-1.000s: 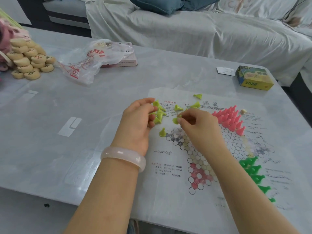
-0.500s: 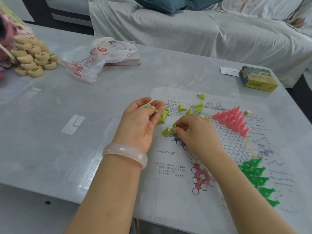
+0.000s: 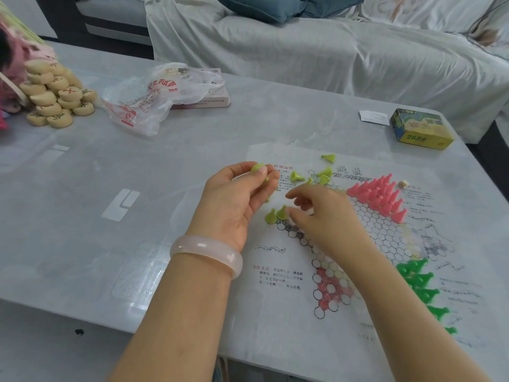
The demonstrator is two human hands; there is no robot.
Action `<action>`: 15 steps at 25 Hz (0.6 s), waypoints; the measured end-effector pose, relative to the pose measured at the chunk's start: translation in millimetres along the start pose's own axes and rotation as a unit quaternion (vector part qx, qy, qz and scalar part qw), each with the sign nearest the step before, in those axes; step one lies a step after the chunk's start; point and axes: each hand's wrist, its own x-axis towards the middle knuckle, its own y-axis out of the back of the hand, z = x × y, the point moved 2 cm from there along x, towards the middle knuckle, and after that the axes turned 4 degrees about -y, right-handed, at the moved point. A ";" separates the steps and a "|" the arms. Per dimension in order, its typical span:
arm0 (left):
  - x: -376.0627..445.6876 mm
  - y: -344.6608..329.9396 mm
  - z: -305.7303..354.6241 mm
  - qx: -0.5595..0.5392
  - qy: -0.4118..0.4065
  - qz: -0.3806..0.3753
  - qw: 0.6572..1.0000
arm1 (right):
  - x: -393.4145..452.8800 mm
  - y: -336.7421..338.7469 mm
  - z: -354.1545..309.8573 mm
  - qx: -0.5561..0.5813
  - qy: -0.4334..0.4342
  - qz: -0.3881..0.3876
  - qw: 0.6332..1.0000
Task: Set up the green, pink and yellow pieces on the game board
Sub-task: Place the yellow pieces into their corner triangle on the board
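A paper game board [image 3: 275, 274] lies on the grey table. Pink pieces [image 3: 377, 194] stand packed in its far right corner, and green pieces [image 3: 418, 279] line its near right corner. Two yellow pieces [image 3: 271, 216] stand side by side at the left corner. My right hand [image 3: 325, 216] hovers there with loosely curled fingers, fingertips right beside the second one, thumb apart. My left hand [image 3: 237, 197] holds several yellow pieces, one pinched at the fingertips [image 3: 257, 167]. More yellow pieces [image 3: 297, 177] lie loose on the board's far side.
A small die [image 3: 403, 184] sits past the pink pieces. A yellow box [image 3: 421, 129] and a white card [image 3: 374, 117] are at the far right. A plastic bag [image 3: 148, 100], a pink box [image 3: 209, 99] and stacked wooden discs [image 3: 55, 97] are at the far left. A covered sofa [image 3: 330, 56] stands behind.
My right hand carried a yellow piece down and stood it beside the first one at the board's left corner. My left hand's fingers opened, then curled around its pieces again.
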 end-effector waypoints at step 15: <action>-5.6 -6.7 -12.4 0.198 -0.003 -0.034 0.980 | -7.0 14.4 -15.9 0.117 0.167 0.131 0.970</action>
